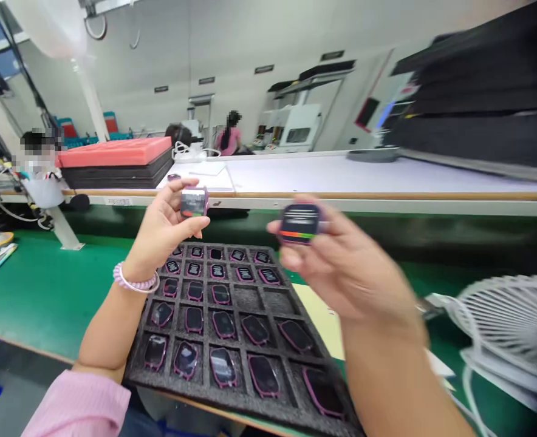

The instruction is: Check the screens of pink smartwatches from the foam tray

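My left hand (171, 215) pinches a smartwatch case (194, 202) with a purple frame between thumb and fingers. Its screen is lit, with a coloured strip at the bottom. In my right hand (336, 261), slightly blurred, is a second smartwatch case (299, 222) showing lines of white text over a red, orange and green bar. Both are held up above a black foam tray (245, 297) on the bench. Purple-framed watch cases (223, 325) lie in most compartments of the tray, and those in the far rows show lit text. Two compartments in the middle row on the right hold no watch.
A white fan (514, 328) with cables stands on the green bench (36, 297) at the right. Behind my hands runs a raised shelf (296, 176) carrying a stack of red and black foam trays (118, 155). A pale yellow sheet (321, 315) lies beside the tray. Another person (229, 136) sits far back.
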Tool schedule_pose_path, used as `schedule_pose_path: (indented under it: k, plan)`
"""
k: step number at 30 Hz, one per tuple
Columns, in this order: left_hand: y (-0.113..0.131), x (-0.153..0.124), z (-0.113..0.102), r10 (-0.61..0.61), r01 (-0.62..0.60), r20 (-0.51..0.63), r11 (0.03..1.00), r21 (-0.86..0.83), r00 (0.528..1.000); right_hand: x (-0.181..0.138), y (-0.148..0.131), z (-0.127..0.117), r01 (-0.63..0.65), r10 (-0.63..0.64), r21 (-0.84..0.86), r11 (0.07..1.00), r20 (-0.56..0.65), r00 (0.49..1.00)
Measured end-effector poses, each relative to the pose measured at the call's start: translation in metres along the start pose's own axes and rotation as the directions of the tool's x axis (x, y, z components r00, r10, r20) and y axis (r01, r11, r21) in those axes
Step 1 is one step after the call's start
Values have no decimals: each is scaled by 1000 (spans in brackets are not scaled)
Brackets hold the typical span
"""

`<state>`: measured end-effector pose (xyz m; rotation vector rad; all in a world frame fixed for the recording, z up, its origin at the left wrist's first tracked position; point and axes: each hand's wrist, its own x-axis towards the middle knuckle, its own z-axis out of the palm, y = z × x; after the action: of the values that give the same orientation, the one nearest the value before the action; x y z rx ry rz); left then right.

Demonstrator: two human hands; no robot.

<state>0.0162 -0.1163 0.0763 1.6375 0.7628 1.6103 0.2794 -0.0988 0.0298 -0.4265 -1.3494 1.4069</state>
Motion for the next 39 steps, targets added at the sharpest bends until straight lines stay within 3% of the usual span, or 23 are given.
schedule_pose_path:
  k: [4, 8, 15, 24, 39]
  plan:
    - [-41, 18, 19, -128, 129, 39, 991, -31, 991, 24, 14, 4, -124, 127, 147, 981, -15, 992]
    - [-56, 17, 21, -193, 195, 67, 980, -34, 979, 33, 30, 5, -165, 170, 172, 971, -12, 985]
    - [-61, 16, 24, -163, 166, 87, 986, -28, 983, 30, 32, 6, -119, 123, 123, 985, -28, 992]
    - [-53, 11, 31, -235, 253, 167, 962, -100, 958, 30, 29, 9, -96, 102, 119, 988, -43, 994]
    - [-54, 11, 36, -250, 279, 200, 951, -135, 948, 32, 32, 10, -77, 93, 133, 988, -122, 988]
